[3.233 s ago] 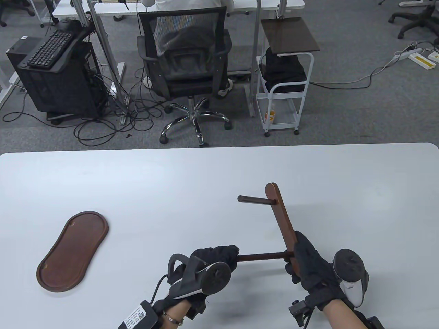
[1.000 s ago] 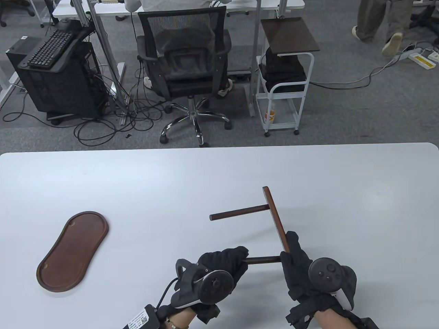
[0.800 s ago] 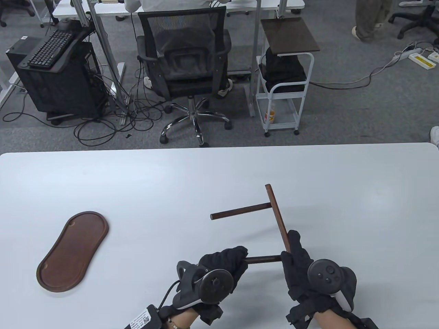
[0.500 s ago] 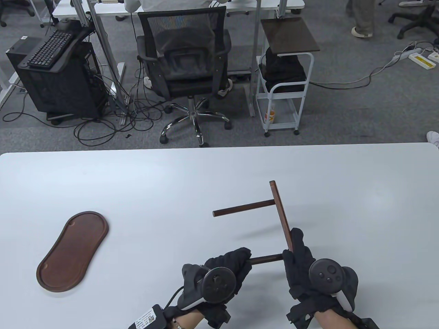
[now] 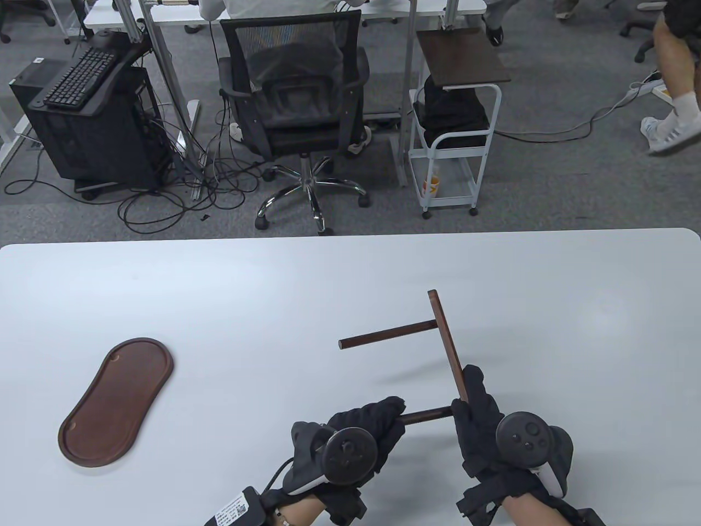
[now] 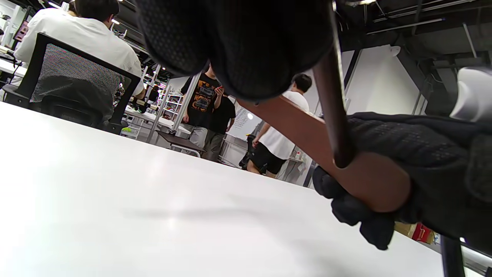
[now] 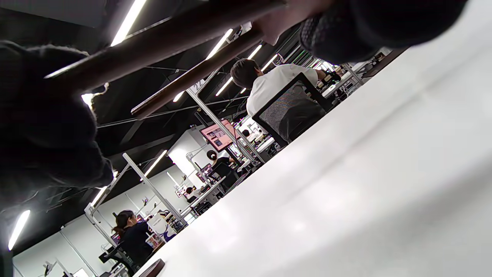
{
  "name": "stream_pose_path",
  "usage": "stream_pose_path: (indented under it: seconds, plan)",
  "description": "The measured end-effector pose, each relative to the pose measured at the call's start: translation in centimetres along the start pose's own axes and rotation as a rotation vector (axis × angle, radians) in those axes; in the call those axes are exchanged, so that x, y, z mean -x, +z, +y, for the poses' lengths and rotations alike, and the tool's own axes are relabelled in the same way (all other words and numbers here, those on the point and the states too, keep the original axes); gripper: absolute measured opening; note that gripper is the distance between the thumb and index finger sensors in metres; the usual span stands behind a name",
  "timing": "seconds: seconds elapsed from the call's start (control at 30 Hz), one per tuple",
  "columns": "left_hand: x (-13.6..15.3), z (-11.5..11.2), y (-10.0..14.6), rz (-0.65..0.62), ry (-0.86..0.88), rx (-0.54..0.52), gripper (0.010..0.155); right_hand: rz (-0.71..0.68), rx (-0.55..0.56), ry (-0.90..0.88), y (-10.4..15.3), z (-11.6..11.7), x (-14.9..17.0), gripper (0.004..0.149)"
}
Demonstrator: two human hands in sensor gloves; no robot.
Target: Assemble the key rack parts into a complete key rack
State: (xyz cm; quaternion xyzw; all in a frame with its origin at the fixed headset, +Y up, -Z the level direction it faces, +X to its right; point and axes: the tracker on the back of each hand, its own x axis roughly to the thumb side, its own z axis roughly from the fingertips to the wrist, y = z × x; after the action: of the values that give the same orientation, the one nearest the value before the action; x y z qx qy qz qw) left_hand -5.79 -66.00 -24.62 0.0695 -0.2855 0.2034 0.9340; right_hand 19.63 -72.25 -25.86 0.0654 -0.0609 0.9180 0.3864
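The white surface (image 5: 219,296) carries only the oval wooden tray (image 5: 116,401), lying flat well to my left; it is the base and waits its turn. Everything else is lifted off the surface between my hands. My right hand (image 5: 482,424) grips the lower end of the flat wooden bar (image 5: 448,345), which slants up and away from me. One rod (image 5: 388,335) already sits in the bar's upper part and sticks out to the left. My left hand (image 5: 364,427) is wrapped around the near end of the second rod (image 5: 426,415), whose far end meets the bar right at my right fingers.

I judge this the seating of the second rod. To do it well I should hold the bar steady, keep this rod parallel to the upper one, and push straight along its length with a slight twist. Pushing at a slant would likely jam it.
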Motion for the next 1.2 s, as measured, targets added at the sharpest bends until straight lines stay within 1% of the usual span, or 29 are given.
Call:
stream_pose_path:
  seconds: [0.17, 0.4, 0.53, 0.63, 0.7, 0.8, 0.93, 0.97, 1.07, 1.13, 1.17, 1.2]
  plan:
    - [-0.1, 0.0, 0.0, -0.012, 0.002, 0.015, 0.054, 0.053, -0.007, -0.075, -0.2, -0.2, 0.6, 0.063]
    - [0.1, 0.7, 0.1, -0.025, 0.035, -0.014, 0.058, 0.107, -0.042, -0.163, -0.3, 0.0, 1.3, 0.063]
    - [1.1, 2.5, 0.3, -0.005, 0.057, -0.076, 0.057, 0.147, -0.045, -0.225, -0.4, -0.2, 2.0, 0.063]
    - [2.6, 4.3, 0.5, 0.048, 0.061, -0.133, 0.056, 0.172, -0.040, -0.266, -0.5, -0.5, 2.4, 0.063]
    - [4.1, 5.3, 0.8, 0.096, 0.052, -0.161, 0.055, 0.178, -0.034, -0.279, -0.5, -0.6, 2.5, 0.062]
    - [7.2, 6.1, 1.9, 0.198, -0.010, -0.157, 0.055, 0.179, -0.032, -0.285, -0.5, -0.7, 2.6, 0.063]
    - [13.2, 6.2, 4.5, 0.400, -0.124, -0.094, 0.057, 0.180, -0.032, -0.292, -0.5, -0.8, 2.5, 0.063]
    - [14.2, 6.2, 5.0, 0.436, -0.140, -0.088, 0.058, 0.180, -0.032, -0.292, -0.5, -0.8, 2.5, 0.063]
    - [19.2, 6.5, 7.5, 0.608, -0.258, -0.093, 0.059, 0.185, -0.036, -0.295, -0.5, -0.8, 2.5, 0.063]
    - [21.6, 6.7, 9.0, 0.712, -0.314, -0.089, 0.060, 0.189, -0.039, -0.300, -0.5, -0.8, 2.5, 0.063]
    - [22.4, 6.7, 9.5, 0.743, -0.321, -0.081, 0.061, 0.191, -0.040, -0.300, -0.5, -0.8, 2.6, 0.063]
    - [23.5, 6.7, 10.2, 0.787, -0.329, -0.056, 0.061, 0.194, -0.041, -0.300, -0.5, -0.8, 2.5, 0.063]
